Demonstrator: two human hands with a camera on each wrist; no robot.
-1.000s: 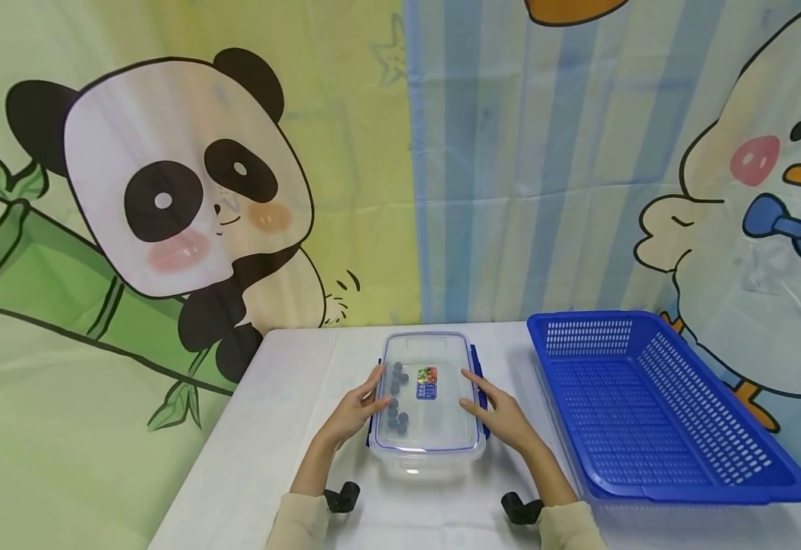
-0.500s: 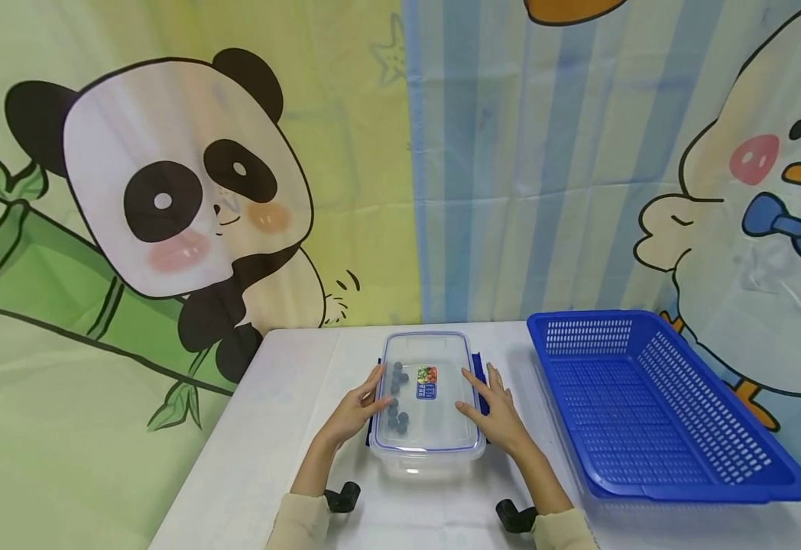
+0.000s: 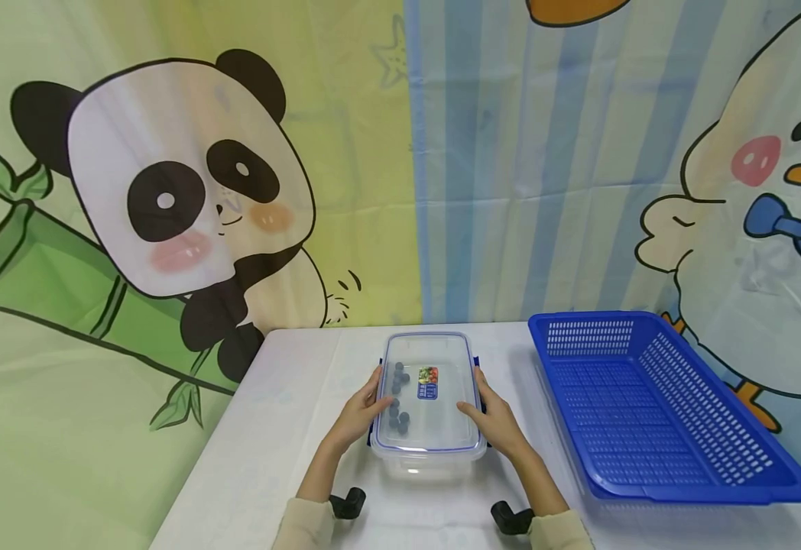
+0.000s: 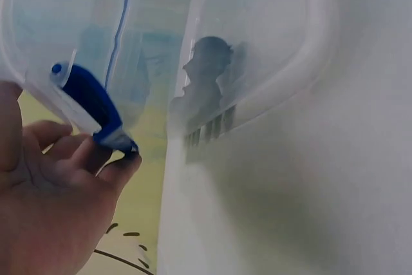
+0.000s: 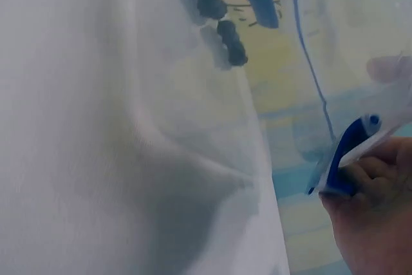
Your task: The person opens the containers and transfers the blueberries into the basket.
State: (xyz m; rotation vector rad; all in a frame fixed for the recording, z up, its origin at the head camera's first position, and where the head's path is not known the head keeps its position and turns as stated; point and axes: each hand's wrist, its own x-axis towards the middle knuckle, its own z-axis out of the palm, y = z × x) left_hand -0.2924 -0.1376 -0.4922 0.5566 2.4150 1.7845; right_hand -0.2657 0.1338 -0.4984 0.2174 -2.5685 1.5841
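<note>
A clear plastic food container (image 3: pixel 435 428) with a blue-lined clear lid (image 3: pixel 442 355) stands on the white table. Several small dark round things like blueberries (image 3: pixel 398 378) lie along its left side inside. My left hand (image 3: pixel 355 412) holds the container's left edge, thumb over the lid and fingers at a blue side latch (image 4: pixel 90 98). On the opposite side, my right hand (image 3: pixel 500 420) does likewise, with curled fingers against the other blue latch (image 5: pixel 347 152). Both latches slant outward from the container wall in the wrist views.
A large blue perforated basket (image 3: pixel 648 489) stands to the right, over what looks like a clear tub. Behind the table hangs a curtain (image 3: pixel 483 191) with a panda and a white bird printed on it. Black wrist mounts (image 3: pixel 348 504) sit under both wrists.
My right hand's fingers, spread over the right latch before, have come down against the container's right side. My left hand and the container have hardly moved.
</note>
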